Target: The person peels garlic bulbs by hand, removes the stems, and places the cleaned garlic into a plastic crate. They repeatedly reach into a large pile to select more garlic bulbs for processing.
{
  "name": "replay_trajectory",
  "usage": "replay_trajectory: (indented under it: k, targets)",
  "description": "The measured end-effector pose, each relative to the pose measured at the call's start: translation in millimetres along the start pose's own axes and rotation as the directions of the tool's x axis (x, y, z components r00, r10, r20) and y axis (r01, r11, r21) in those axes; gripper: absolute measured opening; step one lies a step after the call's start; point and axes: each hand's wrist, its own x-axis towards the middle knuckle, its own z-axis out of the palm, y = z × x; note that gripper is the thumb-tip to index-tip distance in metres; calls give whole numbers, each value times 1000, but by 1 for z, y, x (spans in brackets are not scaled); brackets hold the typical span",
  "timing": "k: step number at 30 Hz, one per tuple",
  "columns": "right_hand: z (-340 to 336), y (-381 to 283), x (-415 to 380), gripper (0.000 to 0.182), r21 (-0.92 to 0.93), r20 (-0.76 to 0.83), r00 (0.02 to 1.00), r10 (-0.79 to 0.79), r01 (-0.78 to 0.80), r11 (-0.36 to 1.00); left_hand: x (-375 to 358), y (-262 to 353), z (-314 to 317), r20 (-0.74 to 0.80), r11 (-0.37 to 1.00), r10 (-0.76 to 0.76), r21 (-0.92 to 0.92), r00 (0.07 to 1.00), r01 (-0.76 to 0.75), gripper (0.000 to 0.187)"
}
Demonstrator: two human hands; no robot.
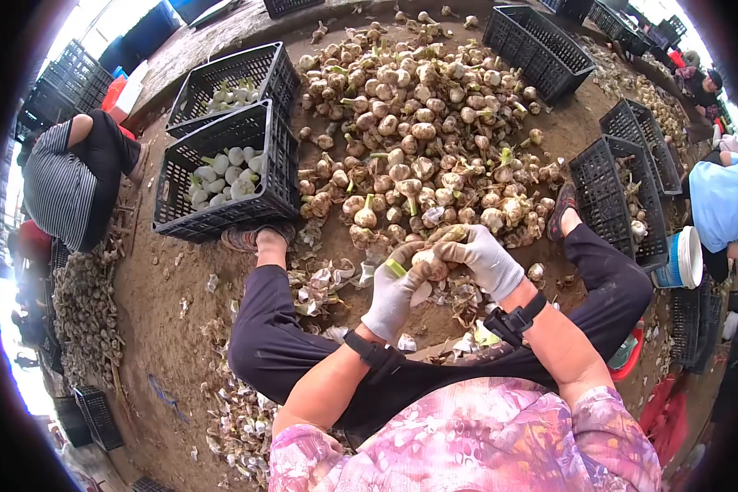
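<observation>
A garlic bulb (429,265) sits between my two gloved hands, above the ground in front of me. My left hand (397,283) is closed round its near left side, with a green stem (395,268) sticking out by the thumb. On the other side, my right hand (481,258) has its fingers pressed to the bulb's skin. Both gloves are pale grey with brown-stained fingers. Just beyond the hands lies a large heap of unpeeled garlic (418,123). Loose papery skins (324,287) are scattered below the heap.
At the left, a black crate (221,209) holds peeled white bulbs; another crate (190,98) behind it holds more. Black crates (619,197) and a white-and-blue bucket (681,258) stand at the right. People sit at the left (66,184) and right (717,201). Another garlic pile (86,316) lies left.
</observation>
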Motion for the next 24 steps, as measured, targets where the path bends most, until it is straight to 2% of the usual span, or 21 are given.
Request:
replay_trajectory:
  k: [4,5,7,8,9,12,13,14,15,16,17,18,19,20,21,22,23,24]
  targets:
    - [8,-15,-14,33,88,-4,999,51,-50,995,-4,3,1,3,987,-58,-147,998,58,49]
    - [3,-8,-11,33,69,1,1000,0,0,998,-3,1,1,9,987,-64,-149,998,65,48]
    - [0,-10,-8,34,-293,17,993,-120,120,949,-2,-4,2,32,978,-91,-187,995,95,47]
    - [-1,-12,-9,35,-461,37,983,-180,177,870,-2,-7,3,49,967,-110,-224,993,118,47]
    - [3,-12,-11,37,-530,68,940,-334,317,786,-3,-10,4,67,955,-126,-261,990,139,46]
    - [6,-9,-13,39,-838,229,725,-649,486,248,-4,-25,-9,116,919,-251,-282,961,275,45]
    - [6,-11,-18,43,-882,188,774,-605,404,243,-10,-8,12,24,885,-346,-324,938,335,46]
    - [7,-14,-24,45,-880,185,772,-608,406,247,-7,-17,-2,190,886,-274,-331,943,324,51]
    - [8,-10,-25,46,-883,189,722,-666,422,207,-4,-23,-11,218,856,-291,-376,932,355,51]
    - [13,-9,-27,45,-870,175,694,-699,442,220,-9,-27,-11,79,865,-333,-371,940,338,52]
    - [17,-11,-30,43,-869,164,705,-690,434,237,-5,-28,-12,116,812,-374,-439,920,385,52]
    - [17,-6,-31,41,-868,138,735,-664,412,276,-12,-15,3,51,839,-370,-410,928,357,52]
    - [13,7,-22,39,-770,94,689,-719,508,386,-4,-24,-6,120,806,-364,-456,924,377,53]
    - [13,15,-21,32,-533,-46,833,-552,447,718,-5,-13,-2,160,829,-338,-416,927,374,57]
    - [11,15,-22,27,-316,-114,924,-366,315,895,-12,-3,6,99,883,-305,-342,947,321,60]
    - [8,16,-24,22,-79,-138,980,-145,135,988,-18,3,13,44,924,-275,-266,961,276,62]
    - [1,26,-19,19,-68,-159,974,-159,150,986,-11,-14,3,0,991,-104,-90,995,103,67]
    - [-3,35,-13,15,-55,-182,968,-171,164,985,-15,-16,8,-9,999,42,-28,999,-42,62]
